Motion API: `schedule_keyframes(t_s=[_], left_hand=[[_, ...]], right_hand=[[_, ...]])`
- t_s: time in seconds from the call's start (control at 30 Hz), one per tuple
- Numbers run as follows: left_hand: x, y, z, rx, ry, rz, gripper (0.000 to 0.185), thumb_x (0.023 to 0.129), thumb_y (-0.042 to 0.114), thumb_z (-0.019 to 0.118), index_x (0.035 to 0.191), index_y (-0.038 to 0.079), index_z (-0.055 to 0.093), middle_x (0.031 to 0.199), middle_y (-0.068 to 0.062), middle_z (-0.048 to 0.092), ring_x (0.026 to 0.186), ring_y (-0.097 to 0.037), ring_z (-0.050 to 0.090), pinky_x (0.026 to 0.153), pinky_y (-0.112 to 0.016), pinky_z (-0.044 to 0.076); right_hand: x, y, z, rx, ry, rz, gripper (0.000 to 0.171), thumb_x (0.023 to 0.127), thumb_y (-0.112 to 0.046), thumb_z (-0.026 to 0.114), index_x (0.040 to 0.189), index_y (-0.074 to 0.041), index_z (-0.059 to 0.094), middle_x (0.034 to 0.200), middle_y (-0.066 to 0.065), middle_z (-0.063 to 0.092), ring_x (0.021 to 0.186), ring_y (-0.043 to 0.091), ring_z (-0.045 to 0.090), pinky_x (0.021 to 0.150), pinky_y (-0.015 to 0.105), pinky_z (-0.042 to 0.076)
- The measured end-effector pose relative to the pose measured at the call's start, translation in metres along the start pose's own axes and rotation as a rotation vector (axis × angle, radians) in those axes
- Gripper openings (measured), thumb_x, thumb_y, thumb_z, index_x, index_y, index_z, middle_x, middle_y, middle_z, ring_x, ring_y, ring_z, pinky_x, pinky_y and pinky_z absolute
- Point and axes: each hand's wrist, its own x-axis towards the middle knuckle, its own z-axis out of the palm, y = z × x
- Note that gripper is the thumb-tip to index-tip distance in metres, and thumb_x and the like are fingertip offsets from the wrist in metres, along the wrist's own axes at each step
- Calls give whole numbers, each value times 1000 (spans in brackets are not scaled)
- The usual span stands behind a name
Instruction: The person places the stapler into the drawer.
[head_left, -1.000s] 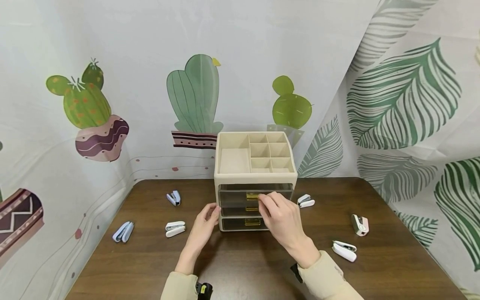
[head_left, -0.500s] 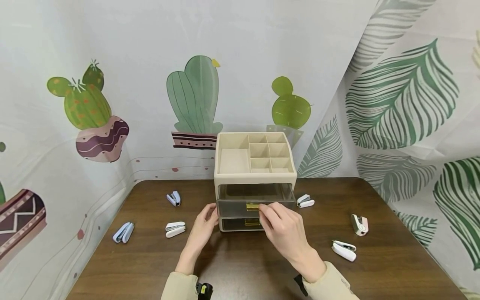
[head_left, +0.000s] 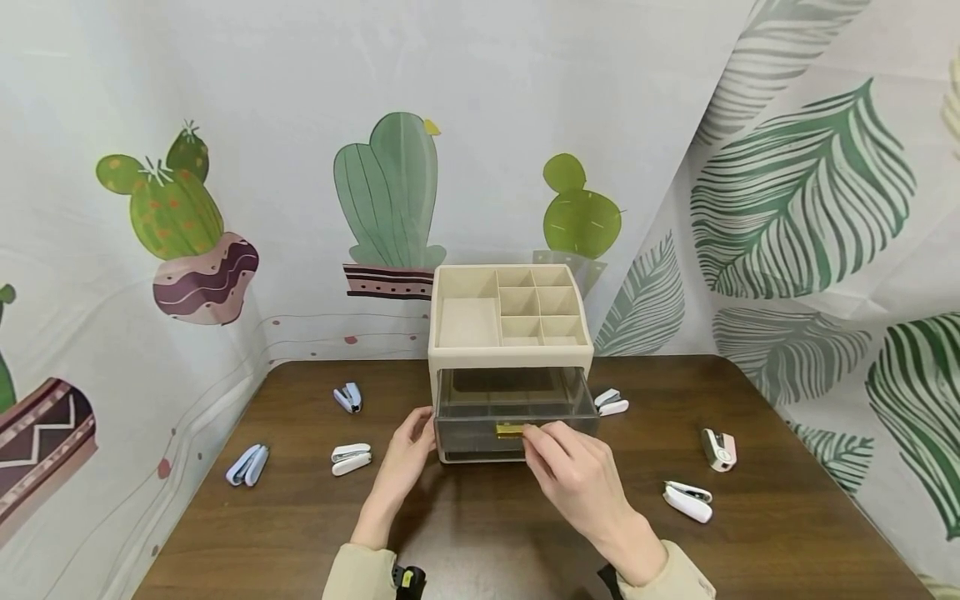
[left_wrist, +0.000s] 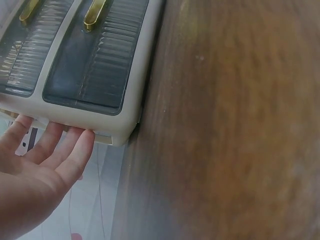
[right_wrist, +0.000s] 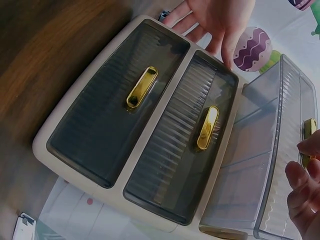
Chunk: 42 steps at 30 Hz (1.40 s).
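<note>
A cream desktop drawer organizer [head_left: 468, 321] stands at the table's back edge, with open compartments on top and three smoky transparent drawers. Its top drawer [head_left: 465, 436] is pulled well out and shows no contents. My right hand [head_left: 581, 483] pinches the gold handle [head_left: 509, 431] of that drawer between thumb and fingers. With fingers extended, my left hand [left_wrist: 42, 175] rests its fingertips against the organizer's left side. In the right wrist view the two lower drawers, the middle one [right_wrist: 180, 140] and the bottom one [right_wrist: 115, 105], are closed.
Left of the organizer lie two blue staplers, one near the back [head_left: 348, 397] and one farther left [head_left: 247, 465], plus a white stapler [head_left: 351, 458]. On the right are white staplers [head_left: 611, 402] [head_left: 687, 502] and a white-and-pink stapler [head_left: 720, 450]. A patterned cloth [head_left: 487, 83] hangs behind.
My right hand has drawn the top drawer out toward me by its handle, from slightly open to far out. The left hand has stayed at the organizer's side.
</note>
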Motion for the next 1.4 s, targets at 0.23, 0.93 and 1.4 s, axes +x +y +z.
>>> schedule_keyframes(t_s=[0.23, 0.93, 1.4], left_hand=[[6, -15, 1, 41, 28, -9, 35, 104, 25, 51, 126, -1, 57, 111, -12, 64, 102, -18, 61, 84, -30, 51], [8, -26, 2, 107, 76, 10, 36, 103, 32, 52, 124, 4, 60, 107, -10, 65, 97, -15, 59, 80, -31, 50], [10, -27, 0, 73, 54, -22, 34, 104, 28, 50, 127, 4, 58, 110, -10, 64, 100, -15, 59, 85, -33, 50]], right_hand=[[1, -5, -5, 15, 19, -27, 20, 95, -6, 53, 90, 0, 71, 75, 0, 60, 54, 10, 55, 47, 23, 46], [4, -14, -18, 64, 23, -68, 20, 96, -6, 54, 88, 2, 71, 71, -1, 58, 51, 6, 50, 46, 17, 43], [-20, 5, -47, 111, -65, -118, 22, 97, -15, 57, 91, 0, 71, 74, -2, 58, 52, 5, 47, 46, 18, 39]])
